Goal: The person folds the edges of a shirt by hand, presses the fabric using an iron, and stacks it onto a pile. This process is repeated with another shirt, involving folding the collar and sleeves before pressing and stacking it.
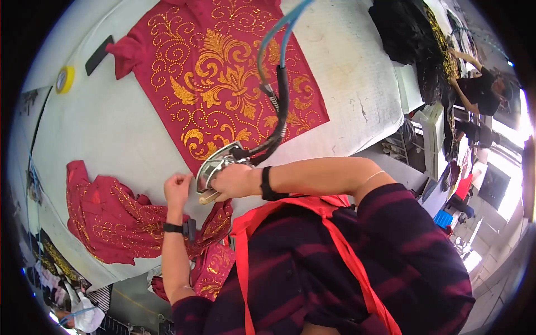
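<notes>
My right hand (234,181) grips the handle of a steam iron (213,165), which rests at the lower edge of a red garment with gold ornament (247,79) spread flat on the white padded table. A dark sleeved cable and blue hoses run up from the iron. Just left of the iron, my left hand (177,188) is raised with its fingers curled together near the garment's corner; whether a bit of cloth is pinched in them I cannot tell. A second red garment with gold dots (113,222) lies crumpled beside my left forearm.
On the white table (104,121) lie a roll of yellow tape (65,79) and a dark flat object (99,55). Black garments (402,33) hang over the far right end, where a person in black (481,90) handles gold-and-black cloth. Another person in white (88,314) is at lower left.
</notes>
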Demonstrator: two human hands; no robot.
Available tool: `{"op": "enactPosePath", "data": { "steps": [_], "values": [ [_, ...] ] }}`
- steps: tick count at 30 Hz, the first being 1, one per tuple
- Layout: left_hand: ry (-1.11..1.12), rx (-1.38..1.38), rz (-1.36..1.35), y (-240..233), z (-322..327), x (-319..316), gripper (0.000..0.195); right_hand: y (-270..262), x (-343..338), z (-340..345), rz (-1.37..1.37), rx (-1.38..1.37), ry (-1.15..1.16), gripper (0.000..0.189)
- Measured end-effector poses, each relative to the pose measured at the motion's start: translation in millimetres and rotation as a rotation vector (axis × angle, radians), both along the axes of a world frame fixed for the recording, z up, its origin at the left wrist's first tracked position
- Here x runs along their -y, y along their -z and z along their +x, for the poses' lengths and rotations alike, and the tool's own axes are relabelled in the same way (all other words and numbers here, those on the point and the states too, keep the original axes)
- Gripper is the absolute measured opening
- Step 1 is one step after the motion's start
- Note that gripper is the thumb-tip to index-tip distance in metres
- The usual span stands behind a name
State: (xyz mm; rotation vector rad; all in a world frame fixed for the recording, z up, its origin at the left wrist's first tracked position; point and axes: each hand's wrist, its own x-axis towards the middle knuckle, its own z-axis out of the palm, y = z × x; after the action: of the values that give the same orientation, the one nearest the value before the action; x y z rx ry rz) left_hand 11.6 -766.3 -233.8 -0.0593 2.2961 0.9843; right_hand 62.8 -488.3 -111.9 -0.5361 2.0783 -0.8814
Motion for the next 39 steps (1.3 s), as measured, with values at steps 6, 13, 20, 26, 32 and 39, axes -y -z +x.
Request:
{"op": "enactPosePath", "data": {
  "steps": [6,13,20,26,32,39],
  "values": [
    [-0.142,0.010,0.047,-19.6,52.5,-31.8,0.032,-38.6,-145.0,67.6,0.170,0.011,0.378,0.060],
    [-0.316,0.048,0.080,-4.4,70.7,-23.7,0.028,-2.3,-259.9,129.0,0.292,-0.020,1.170,0.045],
    [-0.275,0.084,0.048,-2.0,66.3,-20.4,0.026,2.4,-278.1,136.7,0.294,-0.177,1.105,0.050],
    [-0.217,0.073,0.031,4.6,64.1,-14.8,0.030,4.0,-293.8,122.7,0.268,-0.138,1.149,0.049],
    [-0.207,0.155,0.044,-1.2,60.0,-20.2,0.031,6.5,-313.3,126.1,0.314,-0.163,1.122,0.049],
    [-0.157,0.298,-0.010,-8.4,45.7,-16.7,0.028,-31.9,-345.6,68.8,0.342,-0.182,1.208,0.043]
  ]
}}
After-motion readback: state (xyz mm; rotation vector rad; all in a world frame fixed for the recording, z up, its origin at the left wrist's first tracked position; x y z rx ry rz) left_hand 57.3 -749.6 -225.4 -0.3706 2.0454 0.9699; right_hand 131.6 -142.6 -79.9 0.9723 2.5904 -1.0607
